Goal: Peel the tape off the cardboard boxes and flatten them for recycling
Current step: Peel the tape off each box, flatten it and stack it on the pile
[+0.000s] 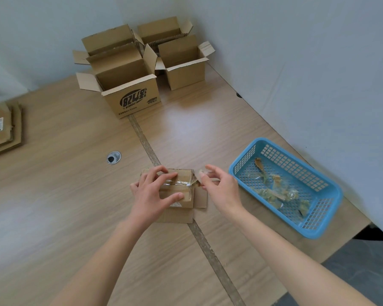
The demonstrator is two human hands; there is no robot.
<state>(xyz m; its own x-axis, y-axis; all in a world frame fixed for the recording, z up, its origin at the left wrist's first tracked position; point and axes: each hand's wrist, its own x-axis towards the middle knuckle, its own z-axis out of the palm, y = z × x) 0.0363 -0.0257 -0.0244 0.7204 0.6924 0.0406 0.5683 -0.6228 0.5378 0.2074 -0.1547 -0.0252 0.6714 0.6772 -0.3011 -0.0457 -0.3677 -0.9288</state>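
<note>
A small box [175, 191] is sitting at the table's [53, 195] centre. The left hand [153, 193] is pressing down on it with spread fingers. The right hand [219, 186], at 3 o'clock, is pinching clear tape [191, 183] stretching off the box. A blue basket [285, 186] is lying further toward 3 o'clock, open boxes [142, 67] at 12.

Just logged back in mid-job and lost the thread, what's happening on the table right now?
A person is stripping tape from a small cardboard box on the table. The left hand presses the box down while the right hand pinches a strip of clear tape and pulls it off the box's right edge. Peeled tape scraps lie in the blue basket. Open boxes stand at the back; flattened cardboard is stacked at left.
</note>
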